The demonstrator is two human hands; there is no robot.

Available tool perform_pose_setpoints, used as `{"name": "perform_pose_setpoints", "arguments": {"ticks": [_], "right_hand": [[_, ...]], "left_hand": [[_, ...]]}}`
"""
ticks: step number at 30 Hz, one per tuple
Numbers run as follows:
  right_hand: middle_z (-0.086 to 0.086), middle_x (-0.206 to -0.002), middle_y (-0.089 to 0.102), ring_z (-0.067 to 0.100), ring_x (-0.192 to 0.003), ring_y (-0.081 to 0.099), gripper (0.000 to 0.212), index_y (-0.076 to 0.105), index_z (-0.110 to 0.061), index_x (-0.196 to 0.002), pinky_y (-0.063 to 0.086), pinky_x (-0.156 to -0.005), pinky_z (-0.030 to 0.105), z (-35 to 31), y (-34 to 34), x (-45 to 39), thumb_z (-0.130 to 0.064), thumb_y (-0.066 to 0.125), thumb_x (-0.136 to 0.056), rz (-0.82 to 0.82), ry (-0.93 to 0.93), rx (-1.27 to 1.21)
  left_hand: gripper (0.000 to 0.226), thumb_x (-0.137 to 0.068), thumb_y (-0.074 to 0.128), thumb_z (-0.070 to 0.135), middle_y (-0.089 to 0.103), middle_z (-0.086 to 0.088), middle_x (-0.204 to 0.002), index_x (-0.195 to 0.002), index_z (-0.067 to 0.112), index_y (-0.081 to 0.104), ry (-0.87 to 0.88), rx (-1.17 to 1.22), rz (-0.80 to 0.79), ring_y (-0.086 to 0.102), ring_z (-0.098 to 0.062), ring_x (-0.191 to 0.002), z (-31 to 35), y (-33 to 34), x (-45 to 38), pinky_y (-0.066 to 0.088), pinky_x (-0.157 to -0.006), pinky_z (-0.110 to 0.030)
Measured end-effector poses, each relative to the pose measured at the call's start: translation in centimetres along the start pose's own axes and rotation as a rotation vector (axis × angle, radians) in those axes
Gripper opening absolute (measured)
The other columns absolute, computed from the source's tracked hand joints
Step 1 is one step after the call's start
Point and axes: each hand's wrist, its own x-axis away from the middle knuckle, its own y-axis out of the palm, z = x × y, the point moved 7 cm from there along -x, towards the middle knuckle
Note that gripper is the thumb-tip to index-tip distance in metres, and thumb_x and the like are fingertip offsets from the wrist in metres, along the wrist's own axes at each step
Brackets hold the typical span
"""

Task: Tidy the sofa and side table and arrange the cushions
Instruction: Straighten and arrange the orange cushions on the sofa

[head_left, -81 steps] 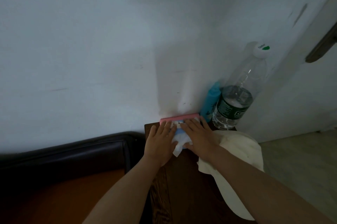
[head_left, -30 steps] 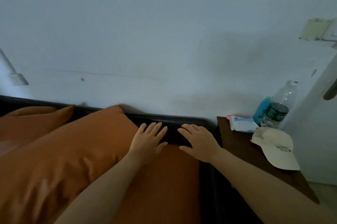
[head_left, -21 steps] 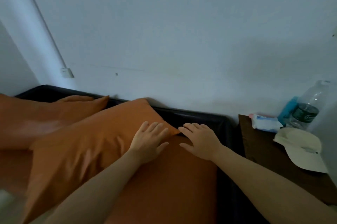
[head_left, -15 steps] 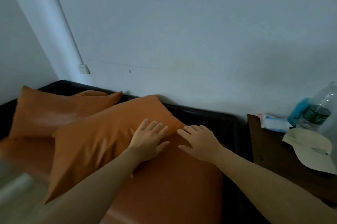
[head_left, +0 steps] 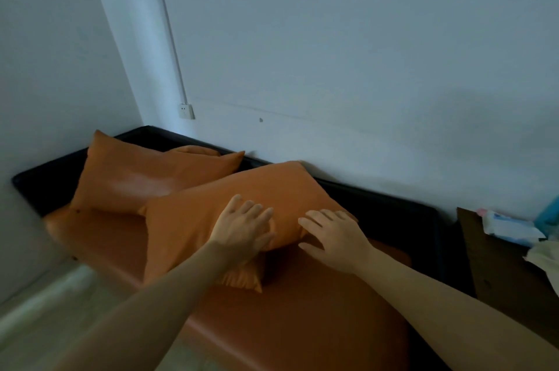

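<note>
1. Lying flat on the near orange cushion, the left hand is spreading its straight fingers and pressing down on the cover, gripping nothing.
2. Reaching in from the right, the right hand is resting with fingers extended and relaxed on that cushion's right corner, holding nothing.
3. That cushion is lying tilted across the orange seat of the sofa, its far corner leaning against the black back frame by the wall.
4. Sitting further left, a 2nd orange cushion is leaning in the far corner of the sofa, its right part overlapped by the near cushion.
5. Standing at the right edge, the dark wooden worktop is carrying a white and blue tissue pack, with a blue item just behind it and a pale cloth thing near it, both cut off by the frame.
</note>
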Motion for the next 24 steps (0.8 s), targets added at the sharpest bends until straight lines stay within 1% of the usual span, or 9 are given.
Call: {"name": "perform_pose_setpoints", "arguments": {"ticks": [3, 6, 8, 11, 13, 15, 18, 21, 24], "right_hand": [[0.001, -0.120, 0.066, 0.020, -0.104, 0.064, 0.051, 0.062, -0.022, -0.122, 0.055, -0.079, 0.038, -2.6, 1.0, -2.9, -0.057, 0.040, -0.090, -0.017, 0.010, 0.001], [0.003, -0.118, 0.066, 0.021, -0.101, 0.065, 0.052, 0.064, -0.021, -0.120, 0.055, -0.077, 0.038, -5.5, 2.3, -5.9, -0.056, 0.040, -0.090, -0.021, 0.018, -0.027], [0.004, -0.122, 0.065, 0.022, -0.104, 0.064, 0.052, 0.063, -0.020, -0.122, 0.055, -0.080, 0.039, -7.4, 3.3, -8.0, -0.055, 0.041, -0.091, -0.042, 0.017, -0.048], [0.003, -0.127, 0.062, 0.021, -0.109, 0.061, 0.051, 0.059, -0.021, -0.126, 0.053, -0.084, 0.040, -9.9, 4.6, -11.0, -0.056, 0.042, -0.093, -0.063, 0.024, -0.074], [0.004, -0.130, 0.060, 0.022, -0.112, 0.060, 0.051, 0.057, -0.021, -0.128, 0.052, -0.086, 0.041, -11.0, 5.6, -12.7, -0.056, 0.042, -0.094, -0.093, 0.018, -0.086], [0.005, -0.135, 0.056, 0.024, -0.118, 0.056, 0.052, 0.055, -0.020, -0.131, 0.050, -0.091, 0.042, -11.6, 6.4, -14.3, -0.055, 0.041, -0.094, -0.127, 0.005, -0.095], [0.005, -0.139, 0.053, 0.024, -0.125, 0.051, 0.057, 0.054, -0.020, -0.132, 0.047, -0.096, 0.045, -12.1, 7.7, -16.5, -0.056, 0.033, -0.094, -0.169, -0.006, -0.114], [0.006, -0.139, 0.053, 0.023, -0.125, 0.051, 0.060, 0.054, -0.019, -0.132, 0.047, -0.097, 0.046, -12.0, 9.5, -18.6, -0.056, 0.029, -0.093, -0.220, -0.004, -0.133], [0.005, -0.138, 0.053, 0.023, -0.124, 0.053, 0.059, 0.054, -0.019, -0.131, 0.048, -0.095, 0.045, -11.2, 12.4, -20.5, -0.057, 0.033, -0.092, -0.251, -0.014, -0.120]], "left_hand": [[0.065, -0.095, 0.016, 0.061, 0.042, 0.001, -0.147, -0.149, 0.026, 0.028, 0.004, -0.007, -0.019, 0.035, -0.021, -0.137, -4.0, 1.7, 0.9, 0.009, -0.116, -0.046], [0.062, -0.097, 0.024, 0.060, 0.046, 0.000, -0.145, -0.147, 0.025, 0.032, 0.028, 0.002, -0.005, 0.039, -0.021, -0.135, -7.8, 3.2, 1.3, 0.013, -0.115, -0.045], [0.062, -0.096, 0.027, 0.060, 0.051, -0.001, -0.140, -0.144, 0.024, 0.038, 0.032, 0.004, 0.022, 0.045, -0.021, -0.130, -10.0, 3.9, 1.4, 0.018, -0.114, -0.046], [0.064, -0.092, 0.024, 0.062, 0.062, -0.001, -0.127, -0.136, 0.023, 0.050, 0.021, 0.006, 0.024, 0.056, -0.021, -0.118, -13.0, 5.4, 1.7, 0.032, -0.107, -0.047], [0.062, -0.091, 0.029, 0.061, 0.065, -0.001, -0.121, -0.132, 0.023, 0.055, 0.014, 0.008, 0.039, 0.060, -0.021, -0.112, -14.9, 6.4, 1.9, 0.037, -0.104, -0.047], [0.062, -0.091, 0.028, 0.062, 0.066, -0.001, -0.119, -0.130, 0.022, 0.056, 0.012, 0.014, 0.036, 0.061, -0.021, -0.110, -16.7, 7.2, 2.1, 0.040, -0.101, -0.046], [0.068, -0.090, 0.021, 0.063, 0.061, -0.003, -0.127, -0.136, 0.021, 0.051, 0.022, 0.034, 0.003, 0.057, -0.023, -0.116, -18.9, 8.8, 1.8, 0.038, -0.103, -0.046], [0.069, -0.090, 0.020, 0.063, 0.061, -0.003, -0.127, -0.136, 0.021, 0.051, 0.016, 0.037, -0.028, 0.057, -0.023, -0.116, -20.6, 10.6, 0.9, 0.039, -0.103, -0.046], [0.067, -0.090, 0.024, 0.063, 0.064, -0.002, -0.122, -0.133, 0.021, 0.054, -0.001, 0.039, -0.073, 0.060, -0.022, -0.112, -22.1, 12.8, -0.6, 0.042, -0.099, -0.044]]}}
